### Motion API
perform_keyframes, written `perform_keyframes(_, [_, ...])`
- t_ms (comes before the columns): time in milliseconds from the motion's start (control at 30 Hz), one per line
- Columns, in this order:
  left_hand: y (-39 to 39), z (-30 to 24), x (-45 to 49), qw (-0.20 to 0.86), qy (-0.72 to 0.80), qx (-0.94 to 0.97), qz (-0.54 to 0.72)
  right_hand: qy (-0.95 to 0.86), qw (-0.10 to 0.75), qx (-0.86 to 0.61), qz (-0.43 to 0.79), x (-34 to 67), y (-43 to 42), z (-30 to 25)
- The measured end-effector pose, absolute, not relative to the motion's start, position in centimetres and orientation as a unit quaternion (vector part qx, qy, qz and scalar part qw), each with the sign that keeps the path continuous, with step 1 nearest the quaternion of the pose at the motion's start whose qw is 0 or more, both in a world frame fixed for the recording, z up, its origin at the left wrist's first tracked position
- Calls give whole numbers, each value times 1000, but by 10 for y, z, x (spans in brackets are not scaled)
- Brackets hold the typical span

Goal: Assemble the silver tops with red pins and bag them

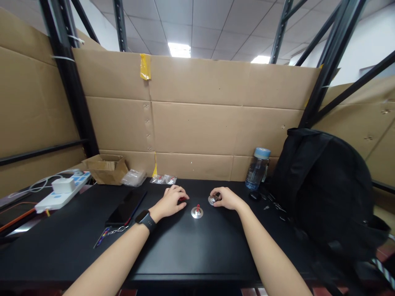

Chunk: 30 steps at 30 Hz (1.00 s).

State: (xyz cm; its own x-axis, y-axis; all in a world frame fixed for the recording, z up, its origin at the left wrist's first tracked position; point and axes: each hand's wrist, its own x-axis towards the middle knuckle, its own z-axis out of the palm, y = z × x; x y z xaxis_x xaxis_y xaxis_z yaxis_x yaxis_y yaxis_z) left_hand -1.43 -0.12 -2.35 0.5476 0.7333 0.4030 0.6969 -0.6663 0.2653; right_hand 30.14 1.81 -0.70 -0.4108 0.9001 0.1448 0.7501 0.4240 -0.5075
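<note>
Brown cardboard forms the open box (106,172) beyond and left of the left hand (169,201); its contents are unclear. Clear packets (163,179) just beyond that hand hold small silver-and-red pieces; a blue-lidded bottle (256,170) stands past the right hand (228,198). The black table (191,255) under both hands meets a cardboard wall (197,127) ahead, below ceiling lights (179,50). The left fingers half curl over a red piece (183,200), grip uncertain; the right fingers and thumb pinch a metal piece (212,200). Between the hands sits a red-stemmed disc (196,213).
</note>
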Motion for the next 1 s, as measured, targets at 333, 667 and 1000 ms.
perform_keyframes(333, [0, -26, -14, 48, 405, 881, 241, -818, 205, -501, 195, 302, 20, -10])
perform_keyframes(667, [6, -28, -23, -9, 436, 867, 241, -819, 207, -496, 199, 301, 20, -8])
perform_keyframes(1000, [3, -33, -16, 2, 440, 863, 247, -810, 216, -515, 180, 300, 21, -10])
